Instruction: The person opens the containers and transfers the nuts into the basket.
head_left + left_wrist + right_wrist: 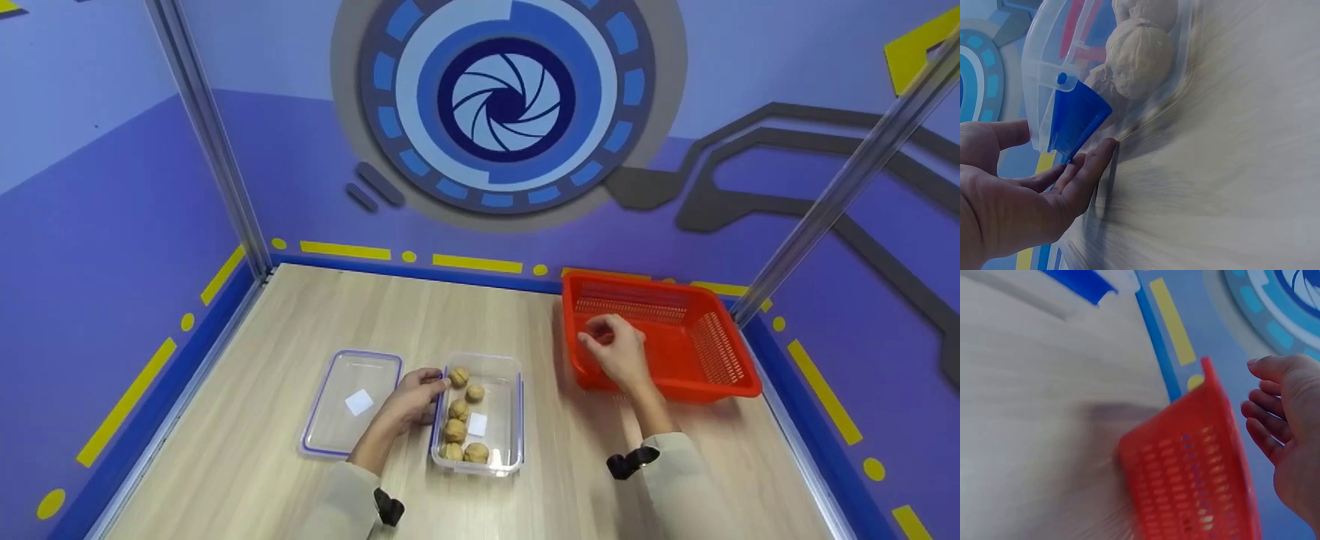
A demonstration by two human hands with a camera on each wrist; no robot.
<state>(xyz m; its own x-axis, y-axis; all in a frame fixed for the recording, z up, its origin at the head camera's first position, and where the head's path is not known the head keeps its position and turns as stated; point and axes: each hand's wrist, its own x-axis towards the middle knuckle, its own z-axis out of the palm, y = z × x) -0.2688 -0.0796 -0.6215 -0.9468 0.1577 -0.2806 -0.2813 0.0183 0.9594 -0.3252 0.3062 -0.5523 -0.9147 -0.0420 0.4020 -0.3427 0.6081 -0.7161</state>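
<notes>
Walnuts, six of them, lie inside the clear box at the lower middle of the frame, most in a loose line down its left side and one beside the lowest. The box's long axis runs up and down the frame, and that line follows it. The left hand is clearly nearer: it touches the box's left edge, fingers mostly straight beside a blue flap rather than wrapped round anything. The right hand is over the left part of the red basket, right of centre, fingers loosely bent, thumb apart from them, nothing seen in its grasp. From there the walnuts lie toward the lower left, across a strip of table, so a reach from this hand would, I judge, have to clear the basket's left wall and the box's right rim. The lid lies just left of the left hand.
</notes>
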